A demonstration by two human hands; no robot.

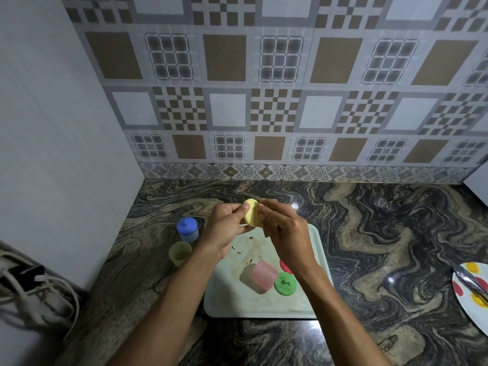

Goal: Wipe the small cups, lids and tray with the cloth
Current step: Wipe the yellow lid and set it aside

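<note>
My left hand (pixel 224 228) pinches a round yellow lid (pixel 250 211) on edge, held above the far end of the pale tray (pixel 303 302). My right hand (pixel 284 228) grips a yellowish cloth (pixel 260 216) pressed against the lid; most of the cloth is hidden in the palm. On the tray lie a pink cup (pixel 260 274) on its side, a green lid (pixel 285 283) and a red lid (pixel 285 266) partly hidden by my right wrist. The tray carries dark crumbs and stains. Left of the tray stand a blue-lidded cup (pixel 188 229) and an open yellow-green cup (pixel 180 252).
The marbled counter (pixel 383 233) meets a tiled wall behind and a plain wall on the left. A spotted plate (pixel 468 294) with metal tongs sits at the right edge. Cables and a plug block (pixel 34 286) lie at the left.
</note>
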